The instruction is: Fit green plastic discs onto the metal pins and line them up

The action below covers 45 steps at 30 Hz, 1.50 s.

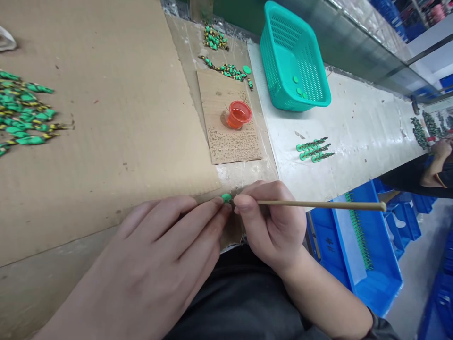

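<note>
My left hand (170, 250) pinches a small green disc (226, 197) between its fingertips at the near edge of the table. Close by on its right, my right hand (272, 222) grips a thin wooden stick (325, 204). The stick's blunt end points right; its working end is hidden by my fingers near the disc. Beyond my hands, a small red cup (239, 114) of liquid stands on a speckled cardboard piece (233, 146). What lies under my left fingers cannot be seen.
Green, yellow and black pieces (24, 111) lie in rows at left, with more heaps (230, 72) behind the cup. A teal basket (297, 56) holds several green discs. Finished-looking green-based pieces (314, 149) lie at right. Blue bins (357, 245) stand below; a co-worker's arm (437, 163) shows far right.
</note>
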Motion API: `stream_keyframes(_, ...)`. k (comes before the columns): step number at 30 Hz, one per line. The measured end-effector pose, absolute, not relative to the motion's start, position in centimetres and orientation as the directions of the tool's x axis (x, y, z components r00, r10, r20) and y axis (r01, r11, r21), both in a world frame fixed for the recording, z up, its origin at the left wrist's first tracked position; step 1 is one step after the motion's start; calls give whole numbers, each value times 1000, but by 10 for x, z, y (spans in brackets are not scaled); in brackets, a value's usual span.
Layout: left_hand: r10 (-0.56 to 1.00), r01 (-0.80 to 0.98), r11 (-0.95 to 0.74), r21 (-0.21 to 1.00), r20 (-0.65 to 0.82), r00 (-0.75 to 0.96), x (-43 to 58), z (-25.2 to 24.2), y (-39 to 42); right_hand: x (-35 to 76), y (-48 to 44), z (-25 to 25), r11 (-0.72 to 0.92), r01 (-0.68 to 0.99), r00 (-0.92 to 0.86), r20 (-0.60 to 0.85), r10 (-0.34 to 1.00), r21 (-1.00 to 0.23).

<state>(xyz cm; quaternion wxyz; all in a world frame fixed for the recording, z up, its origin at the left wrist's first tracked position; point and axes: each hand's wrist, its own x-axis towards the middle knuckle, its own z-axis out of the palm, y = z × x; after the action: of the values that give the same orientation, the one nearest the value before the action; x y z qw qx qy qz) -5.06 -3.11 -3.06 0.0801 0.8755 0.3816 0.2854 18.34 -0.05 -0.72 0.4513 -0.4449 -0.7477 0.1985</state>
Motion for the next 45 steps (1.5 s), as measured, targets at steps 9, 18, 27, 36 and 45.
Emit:
stream_keyframes(9, 723, 628, -687, 366, 429, 541, -51, -28, -31, 182, -1, -5, 500, 504, -180, 481, 858, -704)
stream_keyframes(18, 721, 621, -690, 372, 423, 548, -52, -28, -31, 185, -3, -8, 482, 457, -140, 474, 869, -748)
stream_keyframes(27, 712, 619, -697, 361, 448, 541, -49, -24, -27, 179, 2, -3, 415, 203, 280, 459, 843, -887)
stream_keyframes(36, 691, 619, -715, 326, 466, 552, -48, -18, -21, 203, -3, 5, 326, 269, 56, 353, 934, -906)
stream_keyframes(45, 685, 622, -717, 315, 482, 546, -54, -30, -22, 198, 128, 27, 553, 448, -47, 600, 799, -702)
